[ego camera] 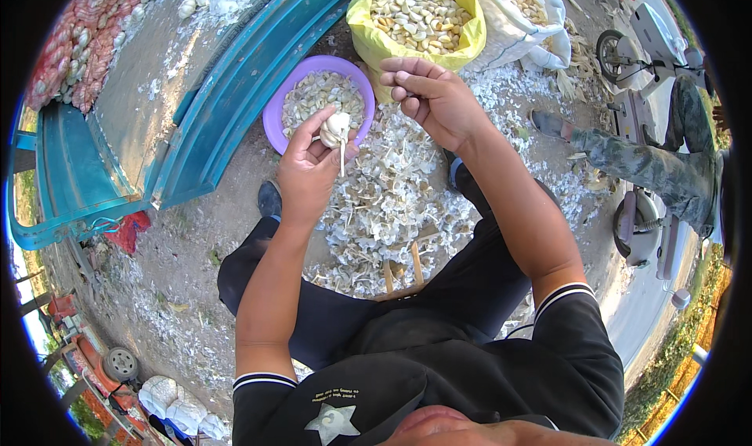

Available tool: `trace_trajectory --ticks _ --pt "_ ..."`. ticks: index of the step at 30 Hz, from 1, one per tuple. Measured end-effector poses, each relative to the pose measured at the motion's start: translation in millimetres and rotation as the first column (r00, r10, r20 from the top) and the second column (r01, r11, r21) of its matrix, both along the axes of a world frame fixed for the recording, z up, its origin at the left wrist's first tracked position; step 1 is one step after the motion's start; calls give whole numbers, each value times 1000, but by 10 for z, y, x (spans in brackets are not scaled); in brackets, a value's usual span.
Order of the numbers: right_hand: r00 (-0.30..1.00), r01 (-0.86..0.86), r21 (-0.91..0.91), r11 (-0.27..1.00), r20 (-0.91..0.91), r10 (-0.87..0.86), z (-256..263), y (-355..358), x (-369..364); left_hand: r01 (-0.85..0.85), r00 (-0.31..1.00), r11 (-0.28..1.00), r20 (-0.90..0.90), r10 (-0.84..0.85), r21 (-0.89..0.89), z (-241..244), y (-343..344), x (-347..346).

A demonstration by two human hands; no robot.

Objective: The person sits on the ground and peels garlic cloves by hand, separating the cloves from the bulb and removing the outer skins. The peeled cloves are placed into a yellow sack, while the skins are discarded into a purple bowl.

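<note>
A white garlic bulb (335, 130) with its stem pointing down is held in the fingers and thumb of my left hand (306, 162). Below that hand stands a purple plastic basin (272, 120) with garlic cloves (317, 96) in it. My right hand (432, 96) hovers in front of a yellow woven sack (358, 30) filled with peeled-looking cloves (414, 17). Its fingers are curled towards the thumb, and I see nothing between them. Between my legs lies a heap of garlic skins and stems (390, 205).
At the upper left, a blue metal truck-bed panel (200, 134) borders garlic in red mesh bags (88, 46). A white sack (511, 40) of cloves stands beside the yellow one. Rightward are a person's camouflage-trousered leg (634, 164) and a scooter (637, 105). A red vehicle (97, 363) is lower left.
</note>
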State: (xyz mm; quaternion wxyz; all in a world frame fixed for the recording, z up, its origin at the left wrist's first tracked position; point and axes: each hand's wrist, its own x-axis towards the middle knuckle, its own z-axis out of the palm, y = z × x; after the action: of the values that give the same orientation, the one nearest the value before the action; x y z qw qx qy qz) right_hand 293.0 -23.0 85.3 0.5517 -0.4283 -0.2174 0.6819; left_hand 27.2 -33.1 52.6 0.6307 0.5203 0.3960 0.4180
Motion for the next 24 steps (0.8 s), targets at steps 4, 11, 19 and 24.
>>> trace_trajectory --ticks 4,11,19,24 --pt "834 -332 37 942 477 275 267 -154 -394 6 998 999 66 -8 32 -58 -1 -51" --pt "671 -387 102 917 713 204 193 -230 -440 48 993 995 101 -57 86 -30 -91 -77" --pt "925 -337 22 941 192 327 23 -210 -384 -1 985 1000 171 5 -23 53 -24 -111" --pt "948 -289 -2 957 -137 286 -59 -213 -309 -43 987 998 152 48 -36 37 20 -90"
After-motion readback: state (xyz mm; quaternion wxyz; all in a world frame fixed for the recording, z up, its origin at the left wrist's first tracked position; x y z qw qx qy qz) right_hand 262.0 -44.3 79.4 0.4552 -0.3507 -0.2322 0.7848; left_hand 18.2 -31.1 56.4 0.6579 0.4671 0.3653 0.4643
